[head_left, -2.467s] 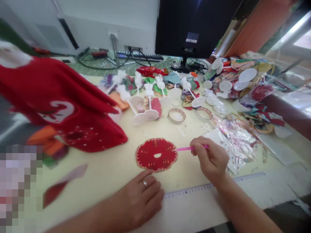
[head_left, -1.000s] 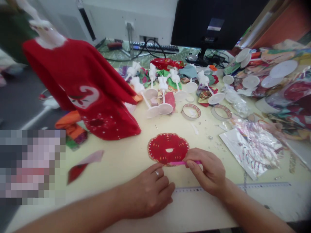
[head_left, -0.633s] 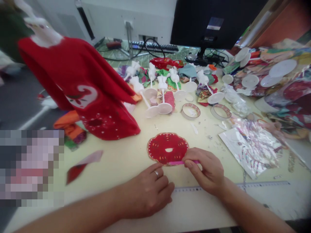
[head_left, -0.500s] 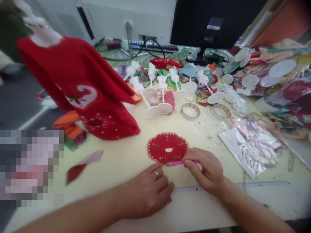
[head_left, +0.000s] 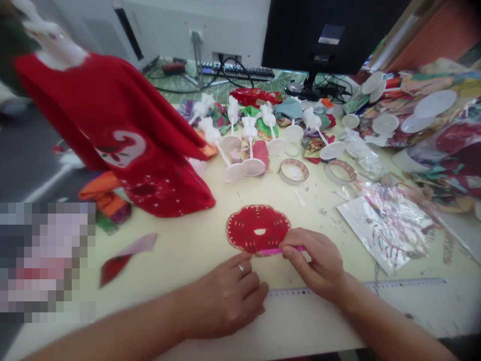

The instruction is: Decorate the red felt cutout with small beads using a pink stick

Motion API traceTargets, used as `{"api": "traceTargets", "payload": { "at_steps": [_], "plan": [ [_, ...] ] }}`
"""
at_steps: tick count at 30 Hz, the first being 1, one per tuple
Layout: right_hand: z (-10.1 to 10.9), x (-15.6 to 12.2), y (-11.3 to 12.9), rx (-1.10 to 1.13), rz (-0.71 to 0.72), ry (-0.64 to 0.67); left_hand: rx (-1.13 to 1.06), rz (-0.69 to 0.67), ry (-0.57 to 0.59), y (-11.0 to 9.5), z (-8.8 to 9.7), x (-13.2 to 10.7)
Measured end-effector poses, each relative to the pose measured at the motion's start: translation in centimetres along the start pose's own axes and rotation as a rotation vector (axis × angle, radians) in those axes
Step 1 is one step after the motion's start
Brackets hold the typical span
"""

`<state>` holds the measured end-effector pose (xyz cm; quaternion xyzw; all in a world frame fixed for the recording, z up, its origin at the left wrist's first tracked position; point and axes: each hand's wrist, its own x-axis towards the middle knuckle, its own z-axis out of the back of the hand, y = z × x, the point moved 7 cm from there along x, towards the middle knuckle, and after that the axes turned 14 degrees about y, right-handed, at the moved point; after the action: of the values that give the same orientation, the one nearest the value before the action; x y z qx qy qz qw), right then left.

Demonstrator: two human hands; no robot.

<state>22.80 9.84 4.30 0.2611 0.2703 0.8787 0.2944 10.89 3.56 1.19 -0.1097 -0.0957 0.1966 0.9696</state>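
A round red fabric piece (head_left: 257,229) with gold trim and a small slit in its middle lies flat on the pale yellow table (head_left: 188,250). My right hand (head_left: 315,260) pinches a thin pink stick (head_left: 276,250) whose tip rests on the piece's near edge. My left hand (head_left: 225,296), with a ring on one finger, lies on the table just below the piece, fingers loosely curled and holding nothing, fingertips close to the red edge.
A large red garment (head_left: 124,135) hangs at the left. Several white stemmed plastic stands (head_left: 244,145), two tape rings (head_left: 293,171), fabric scraps, a shiny foil sheet (head_left: 383,225) and a ruler (head_left: 361,287) crowd the table. A monitor (head_left: 323,35) stands behind.
My right hand has brought the pink stick from the piece's right side down to its near edge. My left hand has stayed where it was. The view shifted a little.
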Motion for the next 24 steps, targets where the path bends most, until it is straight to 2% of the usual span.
{"api": "traceTargets", "payload": {
  "at_steps": [24],
  "plan": [
    [0.47,0.4,0.42,-0.079,-0.019,-0.05,0.006,-0.013,0.016,-0.05,0.07,0.4]
  ]
}}
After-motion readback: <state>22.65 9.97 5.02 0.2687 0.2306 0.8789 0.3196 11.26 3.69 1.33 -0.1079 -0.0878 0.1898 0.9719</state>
